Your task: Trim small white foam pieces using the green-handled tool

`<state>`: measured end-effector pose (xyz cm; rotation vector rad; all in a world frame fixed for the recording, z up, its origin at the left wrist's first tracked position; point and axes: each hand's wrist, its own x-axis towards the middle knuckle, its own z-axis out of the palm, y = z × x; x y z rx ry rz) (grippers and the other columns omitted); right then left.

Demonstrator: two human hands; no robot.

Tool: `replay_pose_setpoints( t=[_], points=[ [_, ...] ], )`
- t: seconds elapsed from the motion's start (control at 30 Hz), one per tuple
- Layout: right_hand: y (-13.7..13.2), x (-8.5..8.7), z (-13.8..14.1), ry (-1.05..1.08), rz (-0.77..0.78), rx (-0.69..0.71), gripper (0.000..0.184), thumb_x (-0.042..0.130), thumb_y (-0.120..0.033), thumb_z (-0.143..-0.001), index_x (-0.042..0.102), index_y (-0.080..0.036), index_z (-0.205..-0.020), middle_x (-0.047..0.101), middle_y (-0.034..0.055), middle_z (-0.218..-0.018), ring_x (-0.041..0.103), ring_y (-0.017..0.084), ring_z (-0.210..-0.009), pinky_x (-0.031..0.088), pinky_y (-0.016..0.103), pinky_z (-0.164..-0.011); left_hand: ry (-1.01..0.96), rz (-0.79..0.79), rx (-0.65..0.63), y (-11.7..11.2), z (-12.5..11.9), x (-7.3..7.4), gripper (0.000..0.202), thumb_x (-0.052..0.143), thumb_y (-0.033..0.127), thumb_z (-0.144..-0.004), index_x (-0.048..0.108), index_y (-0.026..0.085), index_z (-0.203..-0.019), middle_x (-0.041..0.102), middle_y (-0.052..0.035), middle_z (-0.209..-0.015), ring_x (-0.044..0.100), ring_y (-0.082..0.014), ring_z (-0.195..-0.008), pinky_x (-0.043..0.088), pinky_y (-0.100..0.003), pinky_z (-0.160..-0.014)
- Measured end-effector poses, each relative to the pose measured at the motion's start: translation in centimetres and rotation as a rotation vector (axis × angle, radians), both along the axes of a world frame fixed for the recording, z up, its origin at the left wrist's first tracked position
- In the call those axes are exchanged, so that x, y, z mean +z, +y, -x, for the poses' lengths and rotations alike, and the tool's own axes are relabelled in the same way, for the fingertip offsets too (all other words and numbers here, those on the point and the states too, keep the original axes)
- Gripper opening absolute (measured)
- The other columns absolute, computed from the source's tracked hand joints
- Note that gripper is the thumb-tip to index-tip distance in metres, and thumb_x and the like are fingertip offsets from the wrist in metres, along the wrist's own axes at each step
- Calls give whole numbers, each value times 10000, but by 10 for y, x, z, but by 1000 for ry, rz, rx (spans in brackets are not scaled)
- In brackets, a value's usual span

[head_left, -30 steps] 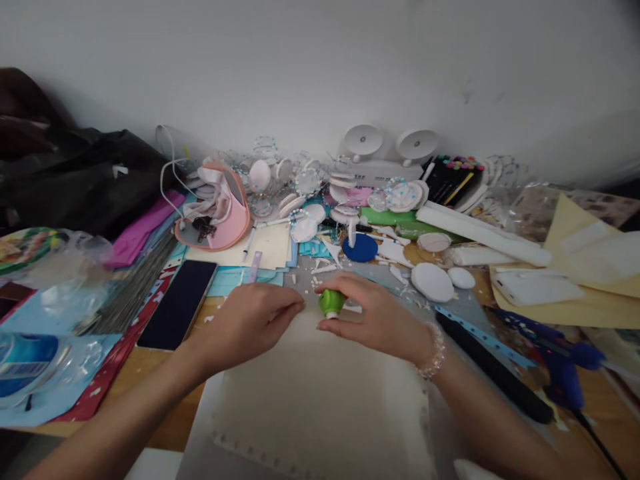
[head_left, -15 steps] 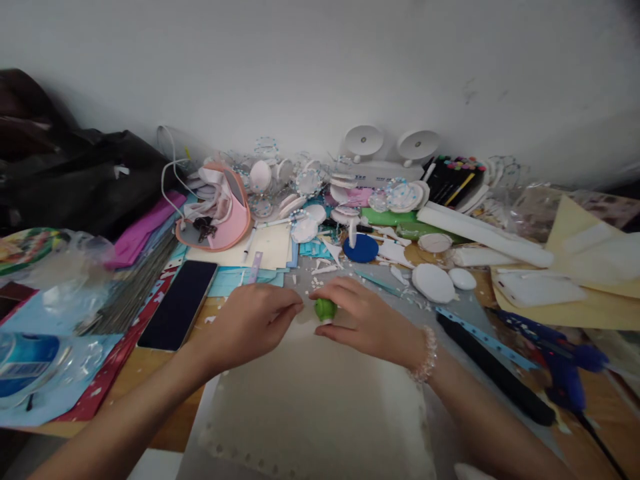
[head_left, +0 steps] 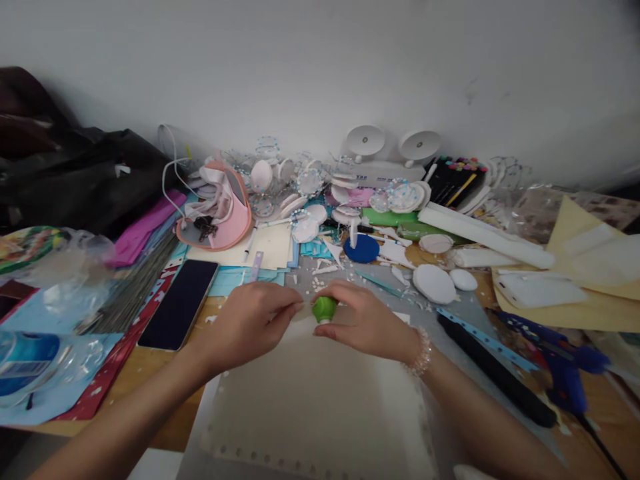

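A person's right hand point(head_left: 370, 321) gripped a small green object point(head_left: 324, 308) with a pale base between thumb and fingers, at the far edge of a pale sheet point(head_left: 315, 407) with holes along its margins, at a cluttered bench point(head_left: 167, 419). Just beside it, the left hand point(head_left: 254, 321) had its fingertips pinched together; whether anything thin was between them could not be told. A phone point(head_left: 179, 305) lay to the left, a blue glue gun point(head_left: 563, 360) to the right.
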<state>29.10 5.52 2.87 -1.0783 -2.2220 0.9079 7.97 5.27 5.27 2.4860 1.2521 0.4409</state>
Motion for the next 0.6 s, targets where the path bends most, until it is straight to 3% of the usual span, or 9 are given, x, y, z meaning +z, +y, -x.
replay_pose_setpoints(
  t=[0.23, 0.37, 0.47, 0.6],
  points=[
    [-3, -8, 5, 9, -184, -12, 204, 658, -264, -767, 562, -171, -921, 546, 63, -853, 503, 218, -861, 427, 368, -797, 27, -71, -18, 2, 3, -7, 212, 451, 234, -881, 661, 209, -864, 672, -18, -714, 619, -150, -699, 427, -241, -640],
    [-2, -13, 5, -52, -310, -17, 205, 643, -301, -776, 551, -169, -904, 542, 51, -815, 500, 218, -836, 344, 453, -935, 149, -143, -68, -2, -2, 8, 200, 463, 278, -870, 643, 198, -836, 669, -29, -772, 613, -188, -781, 423, -328, -743],
    [-2, -13, 6, -121, -365, -41, 209, 623, -327, -784, 548, -167, -896, 554, 55, -828, 496, 225, -846, 307, 476, -963, 236, -213, -97, -9, -15, 21, 260, 563, 399, -785, 620, 181, -914, 661, -60, -887, 585, -244, -898, 394, -405, -836],
    [-4, -11, 8, -212, -410, -50, 182, 607, -328, -775, 542, -163, -817, 548, 61, -812, 478, 233, -835, 298, 483, -966, 353, -272, -89, -6, -36, 21, 309, 599, 446, -725, 604, 141, -772, 649, -84, -776, 589, -259, -802, 398, -411, -771]
  ],
)
